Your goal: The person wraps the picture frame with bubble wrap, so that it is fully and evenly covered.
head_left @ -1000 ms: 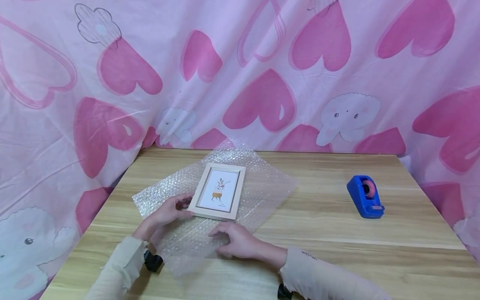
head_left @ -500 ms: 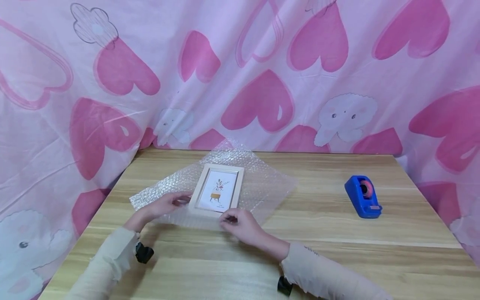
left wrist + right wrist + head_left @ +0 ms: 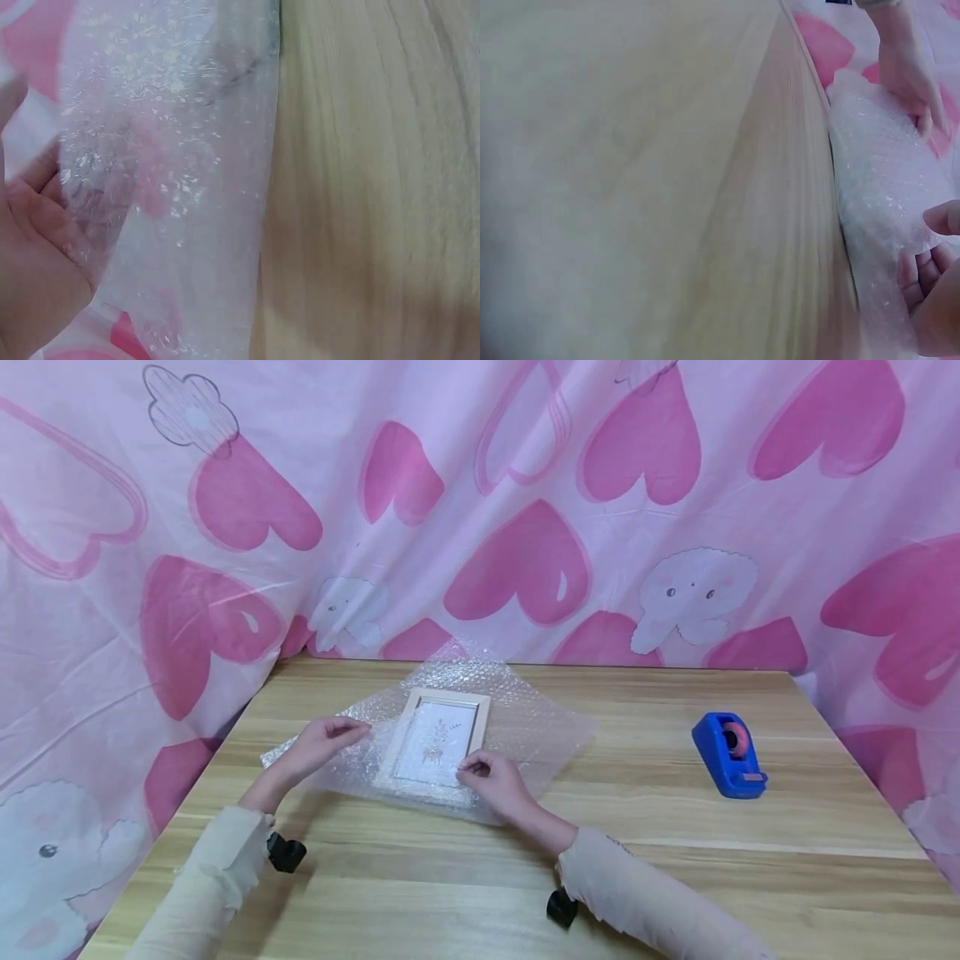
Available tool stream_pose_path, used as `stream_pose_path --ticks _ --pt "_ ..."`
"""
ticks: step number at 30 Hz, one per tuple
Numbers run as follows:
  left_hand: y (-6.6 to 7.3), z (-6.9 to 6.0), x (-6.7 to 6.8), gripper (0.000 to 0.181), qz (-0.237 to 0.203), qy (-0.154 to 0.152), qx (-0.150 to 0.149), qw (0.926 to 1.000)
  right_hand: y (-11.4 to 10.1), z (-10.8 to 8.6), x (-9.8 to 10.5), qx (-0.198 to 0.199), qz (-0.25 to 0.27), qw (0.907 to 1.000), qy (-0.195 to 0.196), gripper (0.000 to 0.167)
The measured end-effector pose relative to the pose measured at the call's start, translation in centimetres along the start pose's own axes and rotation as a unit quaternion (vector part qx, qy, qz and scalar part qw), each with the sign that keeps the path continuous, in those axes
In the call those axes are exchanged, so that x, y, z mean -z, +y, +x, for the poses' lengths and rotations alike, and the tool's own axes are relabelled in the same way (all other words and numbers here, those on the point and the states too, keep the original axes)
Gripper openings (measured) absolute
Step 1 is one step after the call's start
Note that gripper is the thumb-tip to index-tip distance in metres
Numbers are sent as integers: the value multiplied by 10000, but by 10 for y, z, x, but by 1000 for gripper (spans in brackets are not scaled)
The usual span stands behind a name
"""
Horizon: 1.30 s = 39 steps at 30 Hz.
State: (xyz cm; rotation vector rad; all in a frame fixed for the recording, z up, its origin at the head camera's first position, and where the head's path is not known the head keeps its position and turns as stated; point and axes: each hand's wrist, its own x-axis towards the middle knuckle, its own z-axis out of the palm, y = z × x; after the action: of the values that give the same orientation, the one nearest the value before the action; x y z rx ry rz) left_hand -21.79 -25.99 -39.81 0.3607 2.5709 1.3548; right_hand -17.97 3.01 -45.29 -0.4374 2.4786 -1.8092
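Observation:
A light wooden picture frame with a plant picture lies on a sheet of bubble wrap. The wrap's near part is folded up over the frame, blurring the picture's lower portion. On the left, my left hand is raised beside the frame and pinches the flap's edge; its palm is close to the clear wrap in the left wrist view. At the frame's lower right, my right hand pinches the flap between thumb and fingers. In the right wrist view, its fingers are partly behind the wrap.
A blue tape dispenser with a pink roll stands at the right on the wooden table. A pink heart-patterned curtain hangs behind the table and along its sides. Black wrist mounts hang under the sleeves.
The near part of the bubble wrap has been folded up over the picture frame. My right hand moved up with it, and my left hand left the frame's side and rose with the flap.

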Motion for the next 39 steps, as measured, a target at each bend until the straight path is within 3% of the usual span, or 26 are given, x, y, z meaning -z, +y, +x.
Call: stream_pose_path --ticks 3,9,13,17,24,29,33,36,37,39 --pt "0 3 -3 29 321 78 -107 9994 3 3 1 -310 194 9993 92 9" --pt "-2 10 -15 14 757 315 -465 9955 5 8 3 -544 416 9974 203 9" --pt "-11 18 -23 13 961 376 -407 9938 8 12 5 -645 409 9969 174 9" --pt "-13 21 -31 11 895 300 -145 9954 10 15 6 -519 169 9983 226 7" --pt "-19 22 -39 9 389 399 -172 9983 4 14 5 -483 -191 9977 430 6" --pt "-21 23 -40 11 172 522 -194 9983 5 15 5 -795 -72 9952 558 7" --pt "-19 22 -41 12 466 696 -58 9965 7 19 8 -1168 168 9915 539 10" --pt "-12 20 -43 21 1152 1006 -267 9879 7 20 9 -1262 43 9906 531 12" --pt "-9 19 -43 25 1470 1149 -448 9814 6 21 9 -1260 -18 9906 537 12" --pt "-3 17 -45 31 2161 1417 -932 9615 5 21 9 -1263 -124 9906 514 12"
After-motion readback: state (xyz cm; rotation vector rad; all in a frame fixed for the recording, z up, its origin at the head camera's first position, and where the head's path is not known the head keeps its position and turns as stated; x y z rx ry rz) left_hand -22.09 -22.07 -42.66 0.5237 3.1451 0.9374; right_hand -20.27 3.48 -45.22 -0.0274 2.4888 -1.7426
